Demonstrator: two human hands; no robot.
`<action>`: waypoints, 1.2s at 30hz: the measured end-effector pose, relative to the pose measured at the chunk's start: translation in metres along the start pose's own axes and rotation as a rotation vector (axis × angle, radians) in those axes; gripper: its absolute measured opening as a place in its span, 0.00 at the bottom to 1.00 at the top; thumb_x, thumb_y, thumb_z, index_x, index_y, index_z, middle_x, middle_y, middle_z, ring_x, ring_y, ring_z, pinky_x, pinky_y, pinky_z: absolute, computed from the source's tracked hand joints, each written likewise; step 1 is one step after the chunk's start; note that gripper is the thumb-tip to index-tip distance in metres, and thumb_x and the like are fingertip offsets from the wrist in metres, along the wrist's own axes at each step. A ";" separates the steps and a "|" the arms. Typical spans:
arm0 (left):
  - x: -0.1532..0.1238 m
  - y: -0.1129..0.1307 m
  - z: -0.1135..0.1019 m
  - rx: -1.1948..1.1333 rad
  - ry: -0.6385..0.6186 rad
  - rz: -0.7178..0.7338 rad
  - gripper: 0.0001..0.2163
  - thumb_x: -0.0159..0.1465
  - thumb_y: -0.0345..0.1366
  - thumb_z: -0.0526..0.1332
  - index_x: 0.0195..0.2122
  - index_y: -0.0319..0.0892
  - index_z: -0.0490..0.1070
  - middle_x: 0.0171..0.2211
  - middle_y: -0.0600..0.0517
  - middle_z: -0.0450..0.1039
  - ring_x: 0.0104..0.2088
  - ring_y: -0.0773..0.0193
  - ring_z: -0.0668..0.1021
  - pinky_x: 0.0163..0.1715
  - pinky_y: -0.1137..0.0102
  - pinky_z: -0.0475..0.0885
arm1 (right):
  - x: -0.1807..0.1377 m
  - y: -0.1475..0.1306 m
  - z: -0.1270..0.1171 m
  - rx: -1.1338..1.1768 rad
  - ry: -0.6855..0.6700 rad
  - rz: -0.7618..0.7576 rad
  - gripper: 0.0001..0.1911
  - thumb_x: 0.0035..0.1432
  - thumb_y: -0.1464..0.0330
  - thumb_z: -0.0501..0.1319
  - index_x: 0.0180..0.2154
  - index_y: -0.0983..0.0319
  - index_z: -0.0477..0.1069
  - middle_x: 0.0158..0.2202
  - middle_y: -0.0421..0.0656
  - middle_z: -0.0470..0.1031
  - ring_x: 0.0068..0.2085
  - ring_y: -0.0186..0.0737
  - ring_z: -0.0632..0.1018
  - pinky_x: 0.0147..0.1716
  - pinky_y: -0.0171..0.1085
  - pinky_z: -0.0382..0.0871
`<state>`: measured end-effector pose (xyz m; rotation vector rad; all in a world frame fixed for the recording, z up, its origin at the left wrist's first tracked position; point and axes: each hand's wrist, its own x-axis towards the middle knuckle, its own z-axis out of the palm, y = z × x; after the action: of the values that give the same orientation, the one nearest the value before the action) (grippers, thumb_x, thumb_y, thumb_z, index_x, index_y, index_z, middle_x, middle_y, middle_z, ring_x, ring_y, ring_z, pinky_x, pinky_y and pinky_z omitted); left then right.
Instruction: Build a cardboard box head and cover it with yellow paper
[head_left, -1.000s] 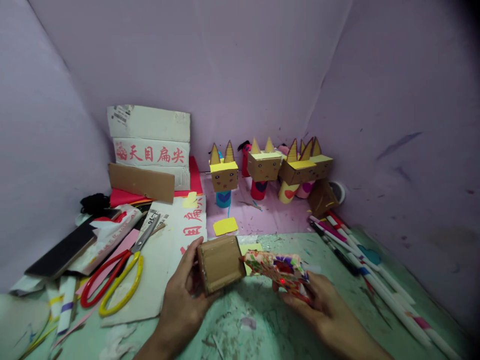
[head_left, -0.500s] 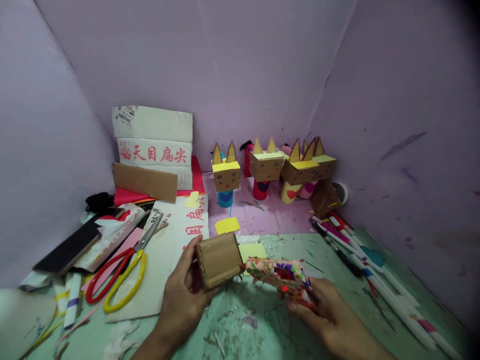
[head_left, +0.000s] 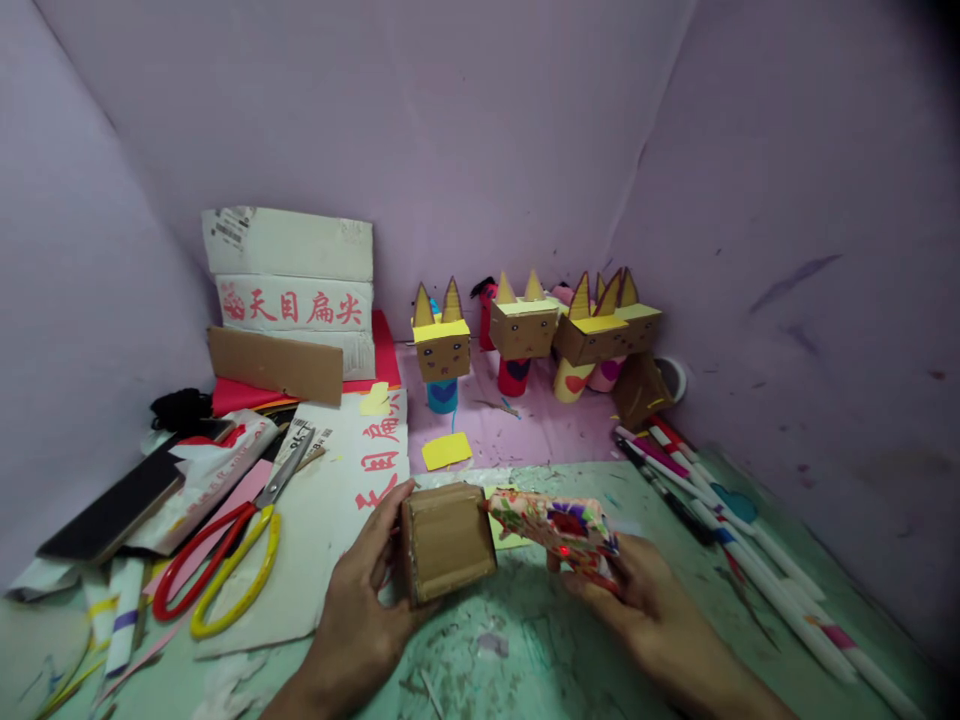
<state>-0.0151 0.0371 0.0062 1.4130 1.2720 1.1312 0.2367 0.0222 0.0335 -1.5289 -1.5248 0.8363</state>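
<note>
My left hand (head_left: 371, 590) grips a small brown cardboard box (head_left: 452, 545) from its left side, above the green table. One face of the box is turned toward me, with glossy lines along its edges. In my right hand (head_left: 634, 595) is a hot glue gun (head_left: 555, 520) covered in a floral pattern, a red light glowing on it. The gun's nozzle points left and sits at the box's upper right edge; whether it touches I cannot tell. Behind them, a pale yellow paper piece (head_left: 510, 530) is partly hidden.
Cardboard animal figures (head_left: 442, 355) with pointed ears stand at the back. Red-and-yellow scissors (head_left: 240, 550) lie on white cardboard (head_left: 300, 570) at left. Markers (head_left: 772, 570) line the right side. A yellow paper piece (head_left: 447, 451) lies behind the box. Purple walls enclose the table.
The box has shifted slightly right and down with my left hand, and its face has turned a little. The glue gun stays at its right edge. The whole view has moved slightly.
</note>
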 end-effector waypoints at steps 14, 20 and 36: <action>0.003 0.008 0.000 -0.102 0.035 -0.116 0.43 0.45 0.37 0.73 0.62 0.41 0.57 0.63 0.42 0.61 0.61 0.46 0.67 0.54 0.66 0.70 | -0.005 0.006 -0.003 -0.208 -0.092 0.016 0.13 0.49 0.59 0.57 0.22 0.59 0.72 0.21 0.43 0.72 0.26 0.46 0.75 0.25 0.40 0.69; 0.006 0.010 -0.002 -0.202 0.052 -0.110 0.45 0.44 0.34 0.73 0.63 0.37 0.55 0.62 0.40 0.63 0.61 0.46 0.65 0.55 0.66 0.69 | -0.016 0.004 -0.004 -0.147 -0.052 0.086 0.10 0.48 0.61 0.59 0.25 0.59 0.74 0.27 0.43 0.76 0.31 0.47 0.76 0.32 0.41 0.71; 0.001 0.014 -0.005 -0.050 -0.069 -0.067 0.43 0.46 0.46 0.71 0.62 0.38 0.58 0.59 0.40 0.67 0.60 0.41 0.67 0.57 0.58 0.67 | 0.012 -0.004 -0.025 0.207 0.145 0.124 0.14 0.47 0.58 0.64 0.33 0.60 0.77 0.32 0.47 0.80 0.37 0.53 0.80 0.37 0.45 0.75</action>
<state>-0.0171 0.0375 0.0211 1.3517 1.2255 1.0527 0.2576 0.0318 0.0490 -1.5076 -1.2104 0.9035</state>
